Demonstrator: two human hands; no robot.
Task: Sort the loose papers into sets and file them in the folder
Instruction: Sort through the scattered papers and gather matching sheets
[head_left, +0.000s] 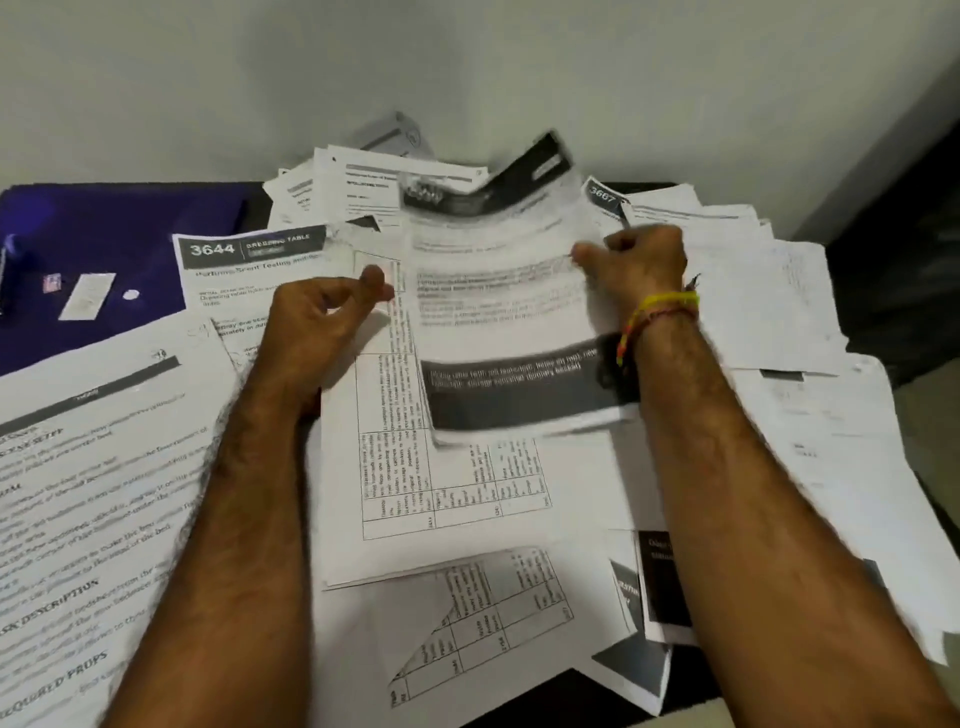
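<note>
**Desk:** What's in the folder?

**Photographer:** The purple folder (104, 234) lies flat at the far left of the table, against the wall. No sheets can be seen filed in it. On its cover sit three small items: a white label (87, 296), a small round white dot (131, 294) just right of the label, and a tiny stamp-like sticker (52, 283) just left of it.

**Desk:** And the papers?

**Photographer:** The loose papers (467, 519) spread in an overlapping heap from the folder's right edge across the rest of the table; too many to count. One headed "3644" (249, 254) touches the folder's right edge. A large text page (93, 493) overlaps the folder's near corner.

**Desk:** Hands?

**Photographer:** Two, both bare. The right hand (644, 260), a coloured thread band (657, 312) on its wrist, has fingers curled round the edge of a dark-banded sheet (509, 322), lifted and blurred, well right of the folder. The left hand (322, 317) pinches the edge of a table-printed sheet (395, 467) between thumb and fingers, between the folder and the lifted sheet.
</note>
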